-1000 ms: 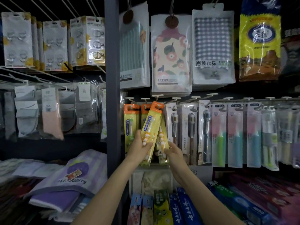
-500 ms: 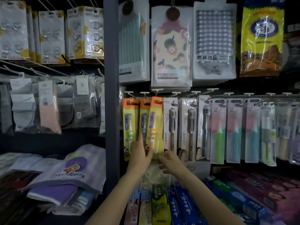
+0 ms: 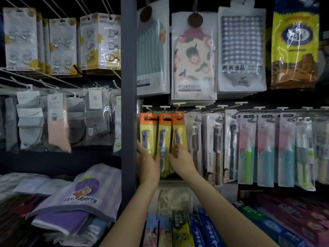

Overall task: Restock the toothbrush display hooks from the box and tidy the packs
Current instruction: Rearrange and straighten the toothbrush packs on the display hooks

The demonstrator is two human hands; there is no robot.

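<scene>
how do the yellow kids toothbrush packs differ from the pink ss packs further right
The yellow kids packs have orange card tops and hang at the left end of the row, against the grey post; the pink SS packs have clear tops and hang further right. Both hands, left hand and right hand, are at the yellow packs; nothing touches the pink ones. The pink packs reach lower. Both kinds hang upright from white hooks.

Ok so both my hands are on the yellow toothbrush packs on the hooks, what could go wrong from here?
1. Your left hand and right hand press the bottoms of the yellow toothbrush packs; pushing up could lift one off its hook.
2. The grey toothbrush packs hang right beside your right hand, so a sideways nudge might knock them crooked.
3. A dropped pack would probably land among the toothpaste boxes below.
</scene>
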